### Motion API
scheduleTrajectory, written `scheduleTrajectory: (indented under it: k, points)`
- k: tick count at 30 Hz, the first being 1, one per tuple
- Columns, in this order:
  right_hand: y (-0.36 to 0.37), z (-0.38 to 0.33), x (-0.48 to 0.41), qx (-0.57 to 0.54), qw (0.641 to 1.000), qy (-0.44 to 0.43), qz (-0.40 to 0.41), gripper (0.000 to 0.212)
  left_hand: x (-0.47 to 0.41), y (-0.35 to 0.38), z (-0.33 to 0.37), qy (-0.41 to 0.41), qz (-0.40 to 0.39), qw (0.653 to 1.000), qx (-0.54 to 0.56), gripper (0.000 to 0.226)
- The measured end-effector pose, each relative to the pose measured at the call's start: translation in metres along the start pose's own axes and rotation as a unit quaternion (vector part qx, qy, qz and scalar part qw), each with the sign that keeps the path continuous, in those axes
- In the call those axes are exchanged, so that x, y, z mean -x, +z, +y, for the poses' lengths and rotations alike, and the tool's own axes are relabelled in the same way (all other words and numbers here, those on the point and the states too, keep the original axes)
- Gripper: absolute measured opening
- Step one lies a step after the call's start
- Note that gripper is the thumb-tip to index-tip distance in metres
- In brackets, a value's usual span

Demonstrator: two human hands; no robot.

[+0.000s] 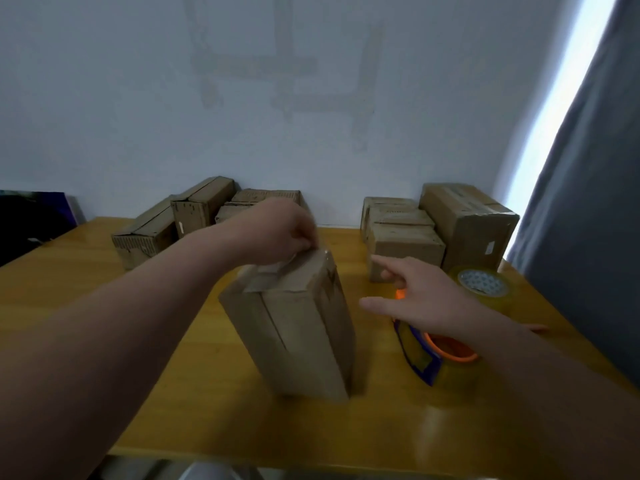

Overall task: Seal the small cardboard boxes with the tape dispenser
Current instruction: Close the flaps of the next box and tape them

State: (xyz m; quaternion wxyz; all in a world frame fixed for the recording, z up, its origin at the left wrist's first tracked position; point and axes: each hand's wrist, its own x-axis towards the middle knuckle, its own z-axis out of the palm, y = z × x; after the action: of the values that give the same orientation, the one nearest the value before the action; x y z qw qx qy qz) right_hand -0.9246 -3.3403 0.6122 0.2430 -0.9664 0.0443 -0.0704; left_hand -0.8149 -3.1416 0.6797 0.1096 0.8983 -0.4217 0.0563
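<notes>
Our left hand (280,233) curls its fingers over the top far edge of the tall brown cardboard box (298,334), gripping it. This box stands on end in the middle of the yellow wooden table (86,282). Our right hand (429,299) hovers, fingers spread, over the orange-and-blue tape dispenser (420,358) just right of the box. More small cardboard boxes (405,237) lie by the wall (311,133).

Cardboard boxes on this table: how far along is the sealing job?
Done: the upright box already carries clear tape across its top end. In hand: the left hand pinches that top edge, while the open right hand hovers over the tape dispenser. Left: the back-left boxes and back-right boxes; whether those are sealed cannot be told from here.
</notes>
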Motion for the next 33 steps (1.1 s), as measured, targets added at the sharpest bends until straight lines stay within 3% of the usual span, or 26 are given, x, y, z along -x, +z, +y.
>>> scheduleTrajectory:
  k: [3, 7, 9, 12, 13, 15, 19, 22, 27, 33]
  points:
    - [0.005, -0.011, 0.002, -0.06, 0.998, -0.006, -0.027, 0.07, -0.001, 0.015, 0.011, 0.009, 0.006, 1.0, -0.006, 0.016]
    - [0.013, -0.012, 0.007, -0.127, 0.991, 0.014, -0.034, 0.056, 0.007, 0.03, 0.023, 0.003, 0.133, 0.991, -0.016, 0.01]
    - [0.015, -0.009, 0.01, -0.141, 0.989, 0.021, -0.03, 0.051, 0.016, 0.033, 0.03, 0.016, 0.17, 0.984, -0.049, 0.017]
    - [0.019, -0.002, 0.016, -0.148, 0.988, 0.03, -0.012, 0.044, 0.031, 0.038, 0.036, 0.035, 0.152, 0.987, -0.046, 0.003]
    - [0.02, 0.001, 0.018, -0.147, 0.989, 0.028, 0.0, 0.043, 0.036, 0.04, 0.037, 0.037, 0.142, 0.989, -0.034, 0.01]
    - [0.023, 0.007, 0.022, -0.104, 0.993, 0.0, 0.056, 0.042, 0.043, 0.047, 0.04, 0.047, 0.119, 0.991, -0.024, 0.024]
    - [0.029, 0.015, 0.031, 0.004, 0.979, -0.095, 0.178, 0.04, 0.055, 0.062, 0.046, 0.057, 0.149, 0.986, 0.049, 0.039]
    - [0.035, 0.019, 0.034, 0.045, 0.968, -0.145, 0.2, 0.042, 0.059, 0.071, 0.044, 0.049, 0.155, 0.986, 0.047, 0.048]
    - [0.036, 0.014, 0.033, 0.098, 0.944, -0.188, 0.254, 0.038, 0.061, 0.078, 0.044, 0.058, 0.177, 0.982, 0.028, 0.042]
    - [0.03, 0.009, 0.022, 0.108, 0.948, -0.207, 0.218, 0.043, 0.061, 0.079, 0.043, 0.07, 0.182, 0.98, 0.036, 0.039]
